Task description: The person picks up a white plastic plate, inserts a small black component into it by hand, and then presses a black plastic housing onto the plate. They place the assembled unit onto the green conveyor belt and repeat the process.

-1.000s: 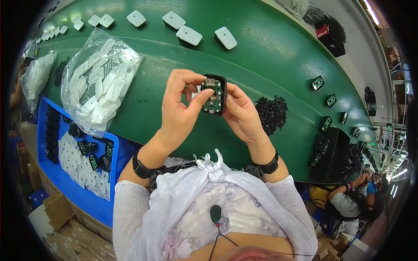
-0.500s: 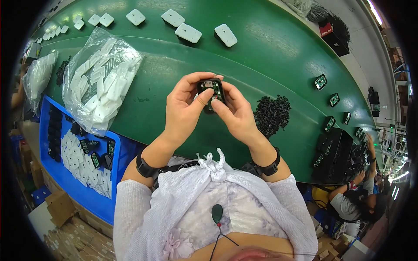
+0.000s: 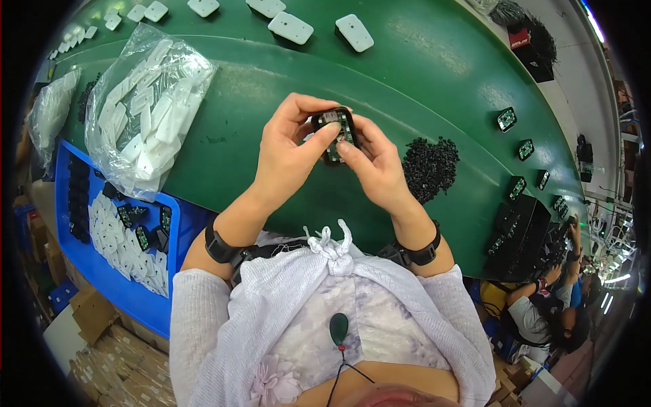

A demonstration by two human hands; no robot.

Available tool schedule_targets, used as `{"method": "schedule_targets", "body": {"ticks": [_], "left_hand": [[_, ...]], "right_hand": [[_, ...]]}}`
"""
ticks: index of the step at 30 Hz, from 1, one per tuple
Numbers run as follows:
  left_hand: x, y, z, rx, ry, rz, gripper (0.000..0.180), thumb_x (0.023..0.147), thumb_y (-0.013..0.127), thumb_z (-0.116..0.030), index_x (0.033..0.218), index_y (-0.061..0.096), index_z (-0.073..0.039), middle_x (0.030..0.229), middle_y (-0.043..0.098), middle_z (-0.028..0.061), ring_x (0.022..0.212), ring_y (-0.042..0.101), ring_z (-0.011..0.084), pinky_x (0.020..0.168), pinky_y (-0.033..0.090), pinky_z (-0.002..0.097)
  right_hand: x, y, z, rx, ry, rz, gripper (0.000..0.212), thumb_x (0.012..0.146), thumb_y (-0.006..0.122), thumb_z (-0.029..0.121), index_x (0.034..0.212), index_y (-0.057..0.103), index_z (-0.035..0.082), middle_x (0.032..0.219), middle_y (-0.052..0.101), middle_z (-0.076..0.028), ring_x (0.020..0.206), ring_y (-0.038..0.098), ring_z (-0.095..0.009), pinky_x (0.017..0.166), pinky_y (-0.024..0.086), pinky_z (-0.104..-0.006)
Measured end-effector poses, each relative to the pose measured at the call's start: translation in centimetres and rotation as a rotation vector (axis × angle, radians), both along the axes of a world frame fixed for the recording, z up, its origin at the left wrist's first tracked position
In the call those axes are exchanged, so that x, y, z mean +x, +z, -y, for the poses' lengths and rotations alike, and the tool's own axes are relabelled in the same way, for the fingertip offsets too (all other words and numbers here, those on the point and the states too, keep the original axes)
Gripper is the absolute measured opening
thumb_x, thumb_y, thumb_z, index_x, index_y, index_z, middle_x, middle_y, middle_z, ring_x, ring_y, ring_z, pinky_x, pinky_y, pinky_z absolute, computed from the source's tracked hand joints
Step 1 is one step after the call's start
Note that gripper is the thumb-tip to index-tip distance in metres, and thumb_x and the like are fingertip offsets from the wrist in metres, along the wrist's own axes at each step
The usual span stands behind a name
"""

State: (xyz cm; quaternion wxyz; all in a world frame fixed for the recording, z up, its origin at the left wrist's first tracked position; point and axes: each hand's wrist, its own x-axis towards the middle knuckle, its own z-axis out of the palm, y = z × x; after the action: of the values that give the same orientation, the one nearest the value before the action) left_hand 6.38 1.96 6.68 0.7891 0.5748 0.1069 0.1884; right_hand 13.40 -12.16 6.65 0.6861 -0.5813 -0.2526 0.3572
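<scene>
Between my two hands is a black plastic casing [image 3: 346,123] with a green circuit board inside, its open side facing up. My left hand [image 3: 288,149] grips the casing's left side, its thumb pressed onto the board. From the right, my right hand [image 3: 380,166] holds the other edge, and its thumb also rests on the board. The thumbs cover part of the board, so whatever lies beneath them is hidden. Right of my right hand, a pile of small black parts [image 3: 431,169] lies on the green table [image 3: 251,102].
A clear plastic bag of white covers [image 3: 152,115] lies at left. Below it, a blue tray [image 3: 122,298] holds white pieces and black casings. White-topped units [image 3: 291,28] line the far side. Circuit-board casings [image 3: 507,119] and a black box [image 3: 519,234] stand at right, near another person [image 3: 542,315].
The view has shifted slightly, and my hands with the casing appear a little higher and further right. Both thumbs stay on the board.
</scene>
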Motion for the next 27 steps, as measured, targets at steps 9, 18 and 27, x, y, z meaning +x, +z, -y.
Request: {"method": "schedule_targets", "body": {"ticks": [9,18,27], "left_hand": [[1.1,-1.7,-2.7,-0.16,-0.166,-0.11,0.031,0.087,0.061,-0.005,0.117,0.052,-0.002,0.117,0.058,0.0083,0.106,0.056,0.0147,0.09,0.045,0.0268],[-2.2,-5.3,-5.0,0.421,0.102,-0.094,0.035,0.088,0.049,0.001,0.122,0.057,-0.004,0.125,0.058,0.009,0.118,0.053,0.0215,0.1,0.04,0.0316],[-2.8,-6.1,-5.1,1.03,0.004,-0.052,0.045,0.081,0.045,0.011,0.12,0.059,-0.007,0.126,0.057,0.007,0.12,0.051,0.0275,0.103,0.039,0.0393]], "right_hand": [[1.7,-0.2,0.5,-0.014,-0.047,-0.225,0.041,0.093,0.057,0.014,0.129,0.048,-0.003,0.12,0.058,-0.01,0.108,0.056,-0.016,0.095,0.043,-0.0296],[2.3,-0.7,-2.1,-0.394,0.087,1.159,0.037,0.075,0.067,0.002,0.112,0.062,0.005,0.109,0.061,-0.011,0.097,0.057,-0.029,0.083,0.048,-0.0367],[1.1,-1.7,-2.9,-0.507,0.097,1.417,0.04,0.073,0.067,0.0,0.112,0.063,0.007,0.111,0.061,-0.01,0.094,0.058,-0.027,0.075,0.051,-0.0353]]}}
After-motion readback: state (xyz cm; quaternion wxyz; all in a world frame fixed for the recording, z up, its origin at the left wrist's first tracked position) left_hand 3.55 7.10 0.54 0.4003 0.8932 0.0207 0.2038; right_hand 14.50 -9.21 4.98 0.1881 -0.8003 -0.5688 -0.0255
